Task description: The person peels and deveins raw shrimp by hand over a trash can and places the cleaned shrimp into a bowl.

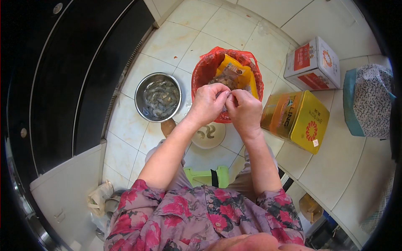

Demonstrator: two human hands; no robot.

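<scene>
Above the red-lined bin point(201, 75), my left hand point(208, 102) and my right hand point(245, 109) meet at their fingertips, both pinched closed. Whatever is between the fingers is too small to make out. A yellow packet point(239, 70) and brownish scraps point(225, 80) lie in the bin just beyond my fingers. To the left, a steel bowl point(138, 99) holds several grey shrimp point(161, 98). Partly under my left wrist, a pale bowl point(209, 143) holds a few peeled-looking shrimp point(209, 131).
A yellow-green tin point(293, 119), a white and red carton point(313, 65) and a speckled bag with teal trim point(368, 100) stand on the right. Near my knees is a light green plastic piece point(221, 175). Dark cabinet fronts point(63, 83) line the left, beside floor tiles.
</scene>
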